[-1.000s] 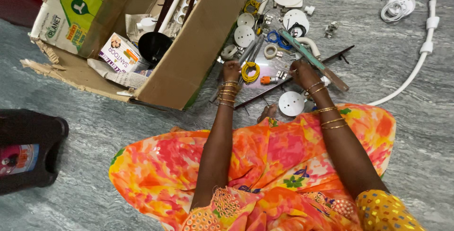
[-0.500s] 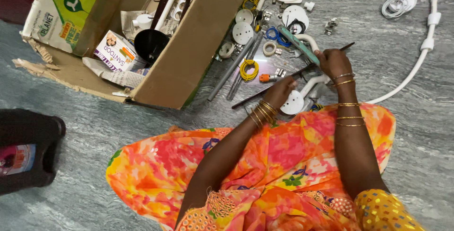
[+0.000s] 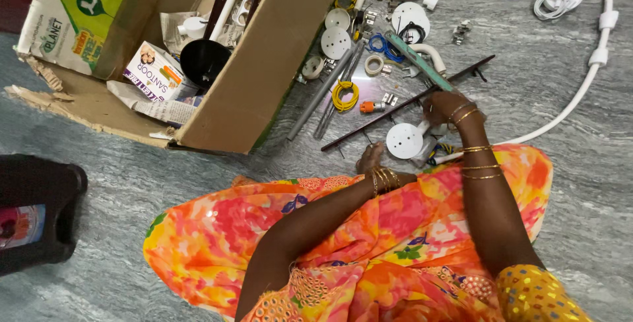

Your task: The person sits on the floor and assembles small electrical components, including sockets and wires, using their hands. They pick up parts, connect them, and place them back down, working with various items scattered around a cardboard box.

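Grey marbled stone floor [image 3: 560, 183] fills the one head view, strewn with electrical fittings in front of your lap, which is draped in orange, pink and yellow floral cloth [image 3: 369, 243]. Your right hand [image 3: 445, 106] is closed over the long thin dark metal rod [image 3: 395, 109], near where that rod meets a pale green flat bar [image 3: 422, 63]; exactly which of the two your fingers are pinching you cannot tell from here, since the knuckles cover the contact. Your left hand [image 3: 370, 158] rests low with the fingers curled down, just beside the round white plastic ceiling plate [image 3: 403, 140]; whether it holds anything is hidden. The rod lies slanted across the floor from near the open brown cardboard box [image 3: 264, 78] up toward the right, and it looks stiff, light and narrow, so it would likely swing at its far ends if taken near one tip; a hold close to its middle seems steadier. Small prongs stick off it, which could snag nearby wire. Just beyond it sit a yellow coil of wire [image 3: 344, 94], grey tubes [image 3: 323, 94], more white discs [image 3: 336, 41] and a curving white plastic pipe [image 3: 580, 91] at the right. A black container [image 3: 33, 213] stands at the far left.
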